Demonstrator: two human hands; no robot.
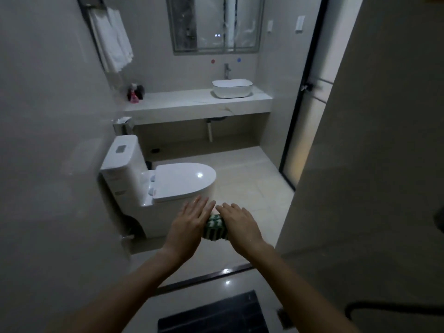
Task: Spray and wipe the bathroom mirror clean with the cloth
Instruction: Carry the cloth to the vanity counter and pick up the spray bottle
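I stand at the bathroom doorway. A folded green and white cloth [214, 227] sits pressed between my two palms at chest height. My left hand [189, 224] and my right hand [240, 223] both have straight fingers pointing forward, flat against the cloth's sides. The mirror [216, 24] hangs on the far wall above the basin, in a grey frame. A pink spray bottle [133, 96] stands at the left end of the white counter [192, 105], next to a dark bottle.
A white toilet [165, 186] with its lid down stands left of the floor path. White basin [232, 88] and tap on the counter. White towels [113, 37] hang on the left wall. A dark-framed glass door [310, 111] stands at right. A dark mat [213, 313] lies at my feet.
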